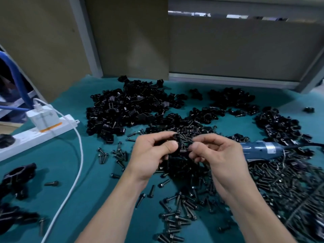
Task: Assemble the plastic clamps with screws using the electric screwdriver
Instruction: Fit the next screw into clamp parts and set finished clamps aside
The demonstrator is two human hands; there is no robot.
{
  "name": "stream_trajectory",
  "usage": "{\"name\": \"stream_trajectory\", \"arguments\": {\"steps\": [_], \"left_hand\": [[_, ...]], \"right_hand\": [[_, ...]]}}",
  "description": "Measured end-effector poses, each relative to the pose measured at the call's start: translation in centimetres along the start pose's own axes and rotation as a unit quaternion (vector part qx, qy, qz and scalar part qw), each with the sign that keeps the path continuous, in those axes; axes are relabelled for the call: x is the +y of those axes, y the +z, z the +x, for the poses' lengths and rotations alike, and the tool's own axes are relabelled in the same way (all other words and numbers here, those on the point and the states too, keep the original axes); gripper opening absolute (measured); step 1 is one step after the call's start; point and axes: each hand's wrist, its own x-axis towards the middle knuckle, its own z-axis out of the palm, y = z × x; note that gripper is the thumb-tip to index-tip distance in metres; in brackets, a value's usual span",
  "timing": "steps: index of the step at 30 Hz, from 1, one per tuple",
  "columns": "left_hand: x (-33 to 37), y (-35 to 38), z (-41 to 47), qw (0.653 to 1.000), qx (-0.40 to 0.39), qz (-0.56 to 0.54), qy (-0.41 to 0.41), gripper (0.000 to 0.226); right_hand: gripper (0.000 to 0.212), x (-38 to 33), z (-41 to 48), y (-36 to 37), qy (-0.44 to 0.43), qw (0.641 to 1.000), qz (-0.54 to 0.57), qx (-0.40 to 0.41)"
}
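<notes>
Left hand [154,151], mine, fingers curled round one black clamp [177,140] held above the tabletop [87,172], presenting it to my right hand [215,155], which pinches what looks like a screw [184,151] against it; electric screwdriver [263,149] lies idle at 3 o'clock, within reach.

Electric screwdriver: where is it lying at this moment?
Head view: the blue electric screwdriver lies untouched on the green table, just right of the right hand, between the screw heap nearer the person and a clamp pile behind it.
</notes>
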Motion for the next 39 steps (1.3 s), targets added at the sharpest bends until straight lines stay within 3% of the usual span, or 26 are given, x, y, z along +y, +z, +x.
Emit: {"name": "stream_trajectory", "arguments": {"steps": [6, 18, 39], "left_hand": [[-0.4, 1.6, -0.2, 0.998, -0.030, 0.058, 0.001, 0.026], [-0.6, 2.1, -0.5, 0.997, -0.038, 0.061, 0.006, 0.027], [-1.1, 1.9, -0.4, 0.999, 0.009, 0.045, 0.006, 0.026]], "right_hand": [[0.015, 1.0, 0.2, -1.2, 0.043, 0.993, 0.105, 0.005], [0.017, 2.2, 0.5, -1.3, -0.040, 0.997, -0.067, -0.005], [0.015, 2.8, 0.8, -1.6, -0.094, 0.987, -0.134, -0.012]]}}
